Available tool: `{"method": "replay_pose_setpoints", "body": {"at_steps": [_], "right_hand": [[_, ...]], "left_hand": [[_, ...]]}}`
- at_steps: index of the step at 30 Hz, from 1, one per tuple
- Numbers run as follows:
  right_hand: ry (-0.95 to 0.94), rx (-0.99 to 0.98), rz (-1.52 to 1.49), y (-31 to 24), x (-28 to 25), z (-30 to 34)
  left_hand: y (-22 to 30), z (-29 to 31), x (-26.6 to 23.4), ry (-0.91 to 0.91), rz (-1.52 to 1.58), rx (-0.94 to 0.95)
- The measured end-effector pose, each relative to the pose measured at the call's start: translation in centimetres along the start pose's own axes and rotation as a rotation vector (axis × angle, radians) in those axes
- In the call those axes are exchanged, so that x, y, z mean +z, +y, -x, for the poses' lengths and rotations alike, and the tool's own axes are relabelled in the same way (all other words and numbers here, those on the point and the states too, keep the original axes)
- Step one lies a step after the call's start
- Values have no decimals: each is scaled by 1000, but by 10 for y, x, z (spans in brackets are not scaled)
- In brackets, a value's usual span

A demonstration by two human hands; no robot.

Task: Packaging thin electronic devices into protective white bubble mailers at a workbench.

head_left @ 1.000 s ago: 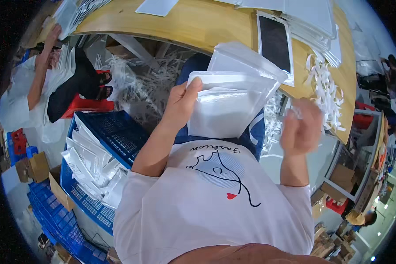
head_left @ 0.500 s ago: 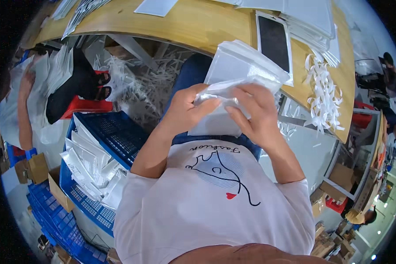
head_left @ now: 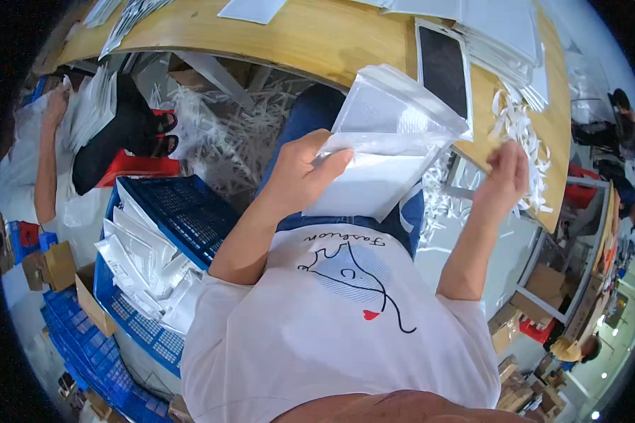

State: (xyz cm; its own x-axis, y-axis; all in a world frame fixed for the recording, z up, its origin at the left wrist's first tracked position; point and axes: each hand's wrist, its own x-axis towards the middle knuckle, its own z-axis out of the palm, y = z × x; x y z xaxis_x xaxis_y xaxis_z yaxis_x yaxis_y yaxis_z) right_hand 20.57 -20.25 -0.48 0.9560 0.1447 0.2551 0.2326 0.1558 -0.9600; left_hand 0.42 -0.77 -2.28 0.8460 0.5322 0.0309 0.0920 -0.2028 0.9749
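Note:
My left hand (head_left: 305, 169) grips a white padded envelope (head_left: 384, 173) by its left side, thumb on top. Its shiny flap is folded partly over, and the envelope rests on my lap, with another padded envelope (head_left: 395, 99) showing behind it. My right hand (head_left: 508, 171) is away from the envelope, at the table's right edge beside a hanging heap of white peel-off strips (head_left: 536, 187). Its fingers are curled closed and somewhat blurred; what they hold, if anything, is hidden.
On the wooden table (head_left: 317, 53) lie a dark panel with a white border (head_left: 443, 74) and stacked white envelopes (head_left: 501, 42). To my left stands a blue crate (head_left: 148, 331) of envelopes. White strips (head_left: 226, 134) litter the floor. A co-worker's arm (head_left: 47, 162) reaches in at far left.
My right hand has let go of the envelope and moved right to the strip heap. My left hand keeps its hold. The envelope's flap now lies flatter.

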Motion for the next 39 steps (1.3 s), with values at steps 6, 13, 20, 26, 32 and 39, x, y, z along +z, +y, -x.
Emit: {"method": "replay_pose_setpoints", "body": {"at_steps": [6,13,20,26,32,39], "right_hand": [[130,38,-95,3,-27,2],[-232,330,-322,46,-33,15],[-590,364,-11,51,-11,50],[-597,469,-287,56,-10,37],[-413,563,-249,35,7,45],[-226,407,-13,42,-8,21]], "left_hand": [[-1,-2,1,-11,73,-3],[-1,1,1,-5,27,15],[-17,0,-21,-95,-36,121],[-23,-10,-38,-333,51,310],[-6,-3,-25,-284,40,148],[-21,13,-20,-56,208,-36]]}}
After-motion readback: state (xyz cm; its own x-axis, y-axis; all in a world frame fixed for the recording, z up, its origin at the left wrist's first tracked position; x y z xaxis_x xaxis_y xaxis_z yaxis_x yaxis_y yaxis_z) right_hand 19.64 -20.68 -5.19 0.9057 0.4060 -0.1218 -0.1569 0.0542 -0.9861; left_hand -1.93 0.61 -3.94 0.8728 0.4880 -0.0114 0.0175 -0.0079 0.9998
